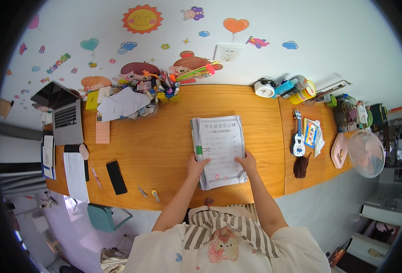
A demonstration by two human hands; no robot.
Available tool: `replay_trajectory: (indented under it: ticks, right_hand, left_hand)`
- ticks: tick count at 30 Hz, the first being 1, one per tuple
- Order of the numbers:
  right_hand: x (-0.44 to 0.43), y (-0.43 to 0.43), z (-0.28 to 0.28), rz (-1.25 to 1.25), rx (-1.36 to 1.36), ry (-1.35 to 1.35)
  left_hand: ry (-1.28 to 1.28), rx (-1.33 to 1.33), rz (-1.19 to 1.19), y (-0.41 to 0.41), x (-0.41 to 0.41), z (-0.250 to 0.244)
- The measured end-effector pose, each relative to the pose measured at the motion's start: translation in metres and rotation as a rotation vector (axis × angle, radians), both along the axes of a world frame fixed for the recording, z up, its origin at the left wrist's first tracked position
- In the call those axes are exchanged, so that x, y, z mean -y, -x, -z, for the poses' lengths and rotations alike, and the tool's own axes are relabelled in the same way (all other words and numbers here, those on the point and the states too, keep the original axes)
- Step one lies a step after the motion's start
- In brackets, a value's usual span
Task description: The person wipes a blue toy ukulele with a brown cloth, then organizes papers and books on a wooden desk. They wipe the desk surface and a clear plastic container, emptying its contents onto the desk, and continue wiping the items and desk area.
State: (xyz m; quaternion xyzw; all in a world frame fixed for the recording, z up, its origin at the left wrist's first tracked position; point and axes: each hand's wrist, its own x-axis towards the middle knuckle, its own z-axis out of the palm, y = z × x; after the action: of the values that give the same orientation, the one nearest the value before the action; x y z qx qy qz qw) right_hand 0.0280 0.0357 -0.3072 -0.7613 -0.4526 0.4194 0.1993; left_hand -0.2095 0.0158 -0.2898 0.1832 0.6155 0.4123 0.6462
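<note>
A thick stack of printed paper sheets [221,136] lies on the wooden desk [153,136] in front of me, its top page bearing writing and a few red marks. A green binder clip [199,150] bites its left edge. My left hand [197,166] grips the lower left side, thumb on top. On the opposite side my right hand [248,163] holds the stack's right edge, its thumb also on the page. The fingers under both edges are mostly hidden.
Left: a laptop [66,116], a black phone [116,177], a pen [96,177] and two small tools near the front edge. A filled stationery basket [149,111] stands at the back. Right: an alarm clock [264,89], a toy ukulele [298,136] and a pink fan [366,153].
</note>
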Motion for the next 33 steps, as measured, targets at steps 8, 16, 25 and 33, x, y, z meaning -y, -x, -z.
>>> replay_trajectory:
  ticks: [8, 16, 25, 33]
  right_hand:
    - [-0.002, -0.001, -0.007, -0.043, 0.011, 0.046]
    - [0.014, -0.027, -0.060, 0.140, -0.697, 0.134]
    - [-0.080, -0.077, -0.044, 0.182, -0.772, 0.181]
    - [-0.107, -0.075, -0.021, 0.227, -0.737, 0.106]
  left_hand:
    - [-0.115, -0.135, 0.018, -0.011, 0.011, 0.025]
    - [0.015, 0.302, -0.059, -0.010, -0.013, 0.002]
    - [-0.039, 0.213, 0.024, -0.052, -0.134, 0.011]
    - [-0.012, 0.074, 0.029, -0.059, -0.164, 0.016]
